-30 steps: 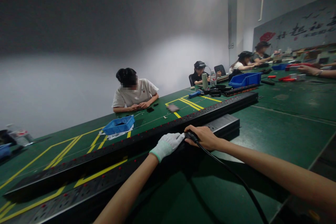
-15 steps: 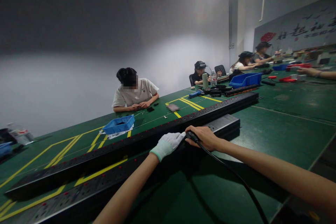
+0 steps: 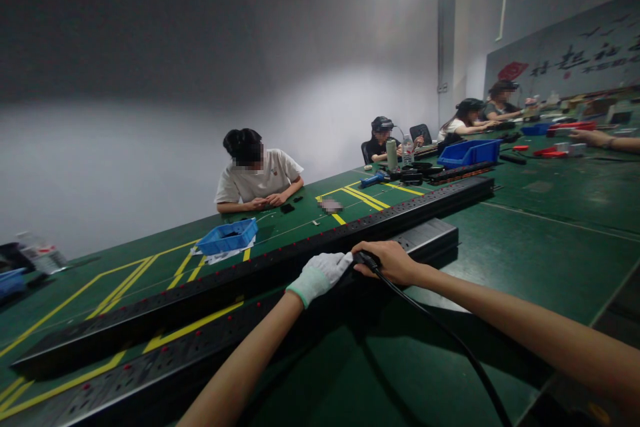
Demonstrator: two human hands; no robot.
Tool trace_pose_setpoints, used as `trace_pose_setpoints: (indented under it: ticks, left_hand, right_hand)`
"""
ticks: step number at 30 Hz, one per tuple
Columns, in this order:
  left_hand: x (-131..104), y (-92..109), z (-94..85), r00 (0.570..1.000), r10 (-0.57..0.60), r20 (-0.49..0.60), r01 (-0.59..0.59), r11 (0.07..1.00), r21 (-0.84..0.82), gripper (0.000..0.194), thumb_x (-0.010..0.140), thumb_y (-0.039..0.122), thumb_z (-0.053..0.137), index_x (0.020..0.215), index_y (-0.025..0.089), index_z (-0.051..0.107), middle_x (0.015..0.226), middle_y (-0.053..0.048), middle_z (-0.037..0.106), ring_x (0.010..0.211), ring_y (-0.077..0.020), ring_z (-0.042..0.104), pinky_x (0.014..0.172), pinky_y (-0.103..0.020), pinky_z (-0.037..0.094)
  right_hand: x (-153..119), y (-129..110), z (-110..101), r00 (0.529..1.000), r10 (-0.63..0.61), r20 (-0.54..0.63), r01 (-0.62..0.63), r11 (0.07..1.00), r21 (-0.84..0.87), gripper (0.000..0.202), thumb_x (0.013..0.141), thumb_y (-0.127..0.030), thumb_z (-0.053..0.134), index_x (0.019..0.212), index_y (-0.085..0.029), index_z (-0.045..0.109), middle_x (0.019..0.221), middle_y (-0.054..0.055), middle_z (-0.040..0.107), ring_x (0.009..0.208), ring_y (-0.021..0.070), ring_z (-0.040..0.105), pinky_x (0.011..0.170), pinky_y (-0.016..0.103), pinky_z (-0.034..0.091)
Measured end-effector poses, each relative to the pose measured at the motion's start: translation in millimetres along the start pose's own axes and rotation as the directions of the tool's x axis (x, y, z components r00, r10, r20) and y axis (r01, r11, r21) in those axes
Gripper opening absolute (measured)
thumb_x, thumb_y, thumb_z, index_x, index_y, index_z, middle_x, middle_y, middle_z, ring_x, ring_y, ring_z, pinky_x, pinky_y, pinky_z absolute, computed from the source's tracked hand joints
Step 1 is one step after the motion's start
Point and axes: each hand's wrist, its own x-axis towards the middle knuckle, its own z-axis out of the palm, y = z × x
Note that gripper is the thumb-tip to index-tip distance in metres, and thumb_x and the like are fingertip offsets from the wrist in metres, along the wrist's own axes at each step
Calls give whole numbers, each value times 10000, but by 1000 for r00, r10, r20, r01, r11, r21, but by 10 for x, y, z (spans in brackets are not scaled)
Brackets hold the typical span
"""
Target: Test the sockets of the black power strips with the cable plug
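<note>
A long black power strip (image 3: 200, 333) with rows of sockets and small red parts lies slantwise across the green table in front of me. My left hand (image 3: 325, 271), in a white glove with a mint cuff, is closed over this strip, its fingertips close to my right hand. Bare, my right hand (image 3: 390, 261) grips the thick black plug (image 3: 367, 259) of a power cord (image 3: 440, 327) against the strip. The cord runs down to the bottom edge. My fingers hide the plug's front end, so I cannot tell whether it sits in a socket.
Behind lies a second long power strip (image 3: 165, 303), roughly parallel. A light blue tray (image 3: 227, 237) stands beyond it, near a seated co-worker (image 3: 265, 177). Farther right are a darker blue bin (image 3: 467, 152), a blue-handled tool (image 3: 373, 179) and other people. Yellow tape lines mark the table.
Both hands keep their place on the power strip and the plug. The whole view has shifted very slightly; nothing else visibly differs.
</note>
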Motion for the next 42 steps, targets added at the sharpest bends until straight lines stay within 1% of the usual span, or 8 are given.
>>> trace_pose_setpoints:
  ticks: [4,11,15,22,31,37,42]
  left_hand:
    - [1,-6,5,1000,4,7,-4,1000,-15,389,944,234,324,1332,214,337,1246,-131,509,1006,-227,572,770,-325,479]
    - [5,0,-41,1000,8,13,-7,999,-51,364,961,271,258,1300,221,381,1175,-107,556,967,-214,581,748,-307,471]
    - [6,7,-55,1000,2,12,-2,998,-70,367,961,275,245,1290,206,393,1147,-113,569,950,-218,584,738,-319,470]
    - [5,16,-78,1000,-4,15,5,997,-75,365,965,288,228,1277,217,403,1144,-102,569,940,-208,584,731,-303,466]
    - [2,2,-75,999,34,26,-33,999,-22,388,950,246,275,1334,234,330,1194,-101,537,928,-223,582,676,-288,461]
    - [21,-7,-50,999,37,30,-37,999,3,383,952,258,273,1330,235,327,1170,-99,540,896,-219,589,646,-273,460]
    - [30,-4,-42,999,27,27,-28,1000,10,372,955,269,275,1321,239,332,1131,-92,552,878,-204,594,651,-262,461]
  right_hand:
    - [19,7,-22,999,35,27,-36,998,48,287,818,-405,552,1061,-260,602,964,26,677,883,196,628,722,245,416]
    - [38,16,-43,997,46,57,-51,995,86,274,799,-398,570,1031,-266,627,956,16,679,877,204,628,715,250,422]
    - [44,23,-37,997,53,59,-58,995,85,270,793,-394,573,1024,-266,630,947,14,680,867,205,628,711,252,422]
    - [49,34,-31,997,51,62,-56,996,76,272,799,-413,569,1024,-268,620,936,13,678,859,205,630,707,251,418]
    - [54,34,-44,996,48,79,-51,998,42,261,808,-426,559,1005,-261,603,901,13,678,819,200,634,664,240,404]
    - [51,20,-47,995,48,83,-50,999,15,251,815,-419,557,1006,-260,585,887,15,675,805,198,636,650,236,395]
    - [50,30,-34,997,17,82,-17,1000,-2,253,818,-422,554,1003,-251,573,867,18,672,781,194,635,642,233,388]
